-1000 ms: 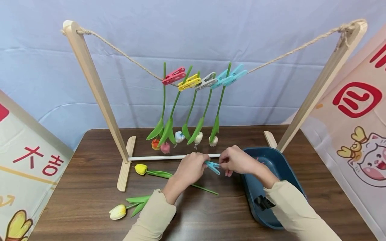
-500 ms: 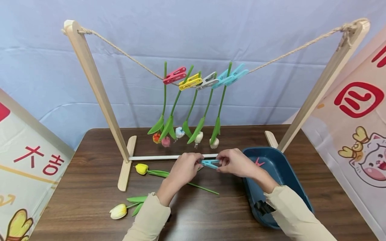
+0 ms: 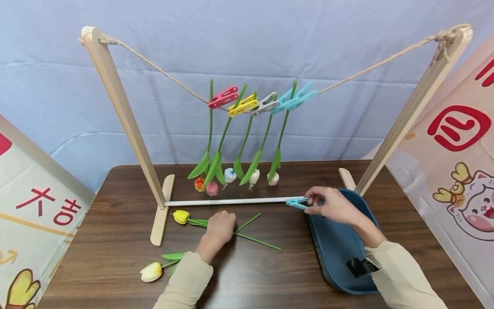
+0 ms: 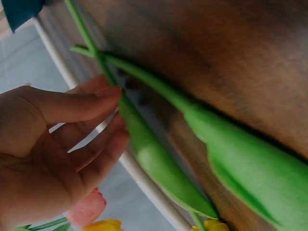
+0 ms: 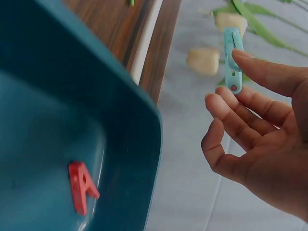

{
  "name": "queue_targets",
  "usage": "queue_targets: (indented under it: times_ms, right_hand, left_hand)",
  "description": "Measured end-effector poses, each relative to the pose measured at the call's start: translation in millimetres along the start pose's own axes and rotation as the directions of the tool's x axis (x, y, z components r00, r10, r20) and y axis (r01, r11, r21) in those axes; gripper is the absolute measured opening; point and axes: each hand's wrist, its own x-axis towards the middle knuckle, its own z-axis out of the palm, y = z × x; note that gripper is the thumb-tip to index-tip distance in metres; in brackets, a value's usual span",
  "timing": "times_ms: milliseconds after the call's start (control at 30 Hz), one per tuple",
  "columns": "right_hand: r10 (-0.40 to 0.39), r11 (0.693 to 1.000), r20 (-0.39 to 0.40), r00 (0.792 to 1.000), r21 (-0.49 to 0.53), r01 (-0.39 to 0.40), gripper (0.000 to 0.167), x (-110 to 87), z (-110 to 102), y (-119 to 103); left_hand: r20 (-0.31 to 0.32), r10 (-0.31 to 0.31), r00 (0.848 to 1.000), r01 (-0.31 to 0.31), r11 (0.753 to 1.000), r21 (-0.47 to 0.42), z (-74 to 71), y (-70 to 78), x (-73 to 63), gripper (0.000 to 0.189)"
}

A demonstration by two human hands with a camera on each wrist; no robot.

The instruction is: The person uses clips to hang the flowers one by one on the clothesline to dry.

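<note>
In the head view my right hand [image 3: 331,205] holds a light blue clothespin [image 3: 296,203] above the near corner of the white bar. The right wrist view has the clothespin [image 5: 233,62] pinched between thumb and fingers. My left hand [image 3: 221,227] is low over the table, on the green part of a yellow tulip [image 3: 180,217]. In the left wrist view thumb and fingers close around its stem [image 4: 108,72], just above a leaf. A second stem crosses it there. A pale yellow tulip [image 3: 151,272] lies nearer, partly behind the left sleeve.
Several tulips hang upside down from a rope [image 3: 154,66], clipped by red, yellow, grey and blue clothespins. Wooden posts [image 3: 123,116] and a white bar [image 3: 231,201] frame them. A dark blue bin [image 3: 328,253] stands at right, with a red clothespin [image 5: 81,187] inside.
Both hands were together at the blue clothespin. My left hand has let go of it and moved down-left to the yellow tulip; my right hand has carried the clothespin rightward.
</note>
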Motion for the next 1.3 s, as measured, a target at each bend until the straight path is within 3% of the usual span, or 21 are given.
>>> queue_targets:
  times_ms: [267, 433, 567, 767, 1067, 1167, 1300]
  right_hand:
    - [0.075, 0.995, -0.058, 0.996, 0.069, -0.071, 0.032, -11.6, -20.1, 9.1]
    - [0.085, 0.996, -0.105, 0.991, 0.049, -0.080, 0.031, -18.5, -34.4, 11.8]
    - [0.083, 0.997, -0.116, 0.990, 0.014, -0.082, 0.030, -21.9, -42.9, 14.9]
    - [0.077, 0.997, -0.119, 0.990, 0.002, -0.077, 0.028, -22.6, -46.0, 16.7]
    - [0.039, 0.998, -0.184, 0.982, -0.049, -0.049, 0.029, -18.1, -52.7, 5.1]
    - [0.005, 0.997, -0.220, 0.975, -0.075, -0.022, 0.027, -15.7, -61.3, -4.7]
    - [-0.035, 0.995, -0.275, 0.961, -0.104, 0.006, 0.025, -10.7, -80.3, -24.2]
  left_hand:
    - [-0.057, 0.033, 0.998, -0.033, 0.999, 0.009, -0.3, -0.4, 1.7, 0.022]
    - [-0.146, 0.080, 0.986, -0.093, 0.992, -0.086, -19.8, 5.6, 7.1, 0.032]
    - [-0.206, 0.120, 0.971, -0.156, 0.973, -0.169, -43.7, 17.1, 16.2, 0.027]
    - [-0.322, 0.139, 0.936, -0.227, 0.940, -0.254, -79.0, 40.9, 35.3, 0.020]
    - [-0.503, 0.111, 0.857, -0.320, 0.880, -0.351, -117.7, 70.7, 51.9, 0.013]
    - [-0.534, 0.093, 0.840, -0.325, 0.875, -0.359, -126.7, 75.4, 54.4, 0.011]
    - [-0.549, 0.080, 0.832, -0.323, 0.875, -0.361, -134.3, 79.6, 57.9, 0.010]
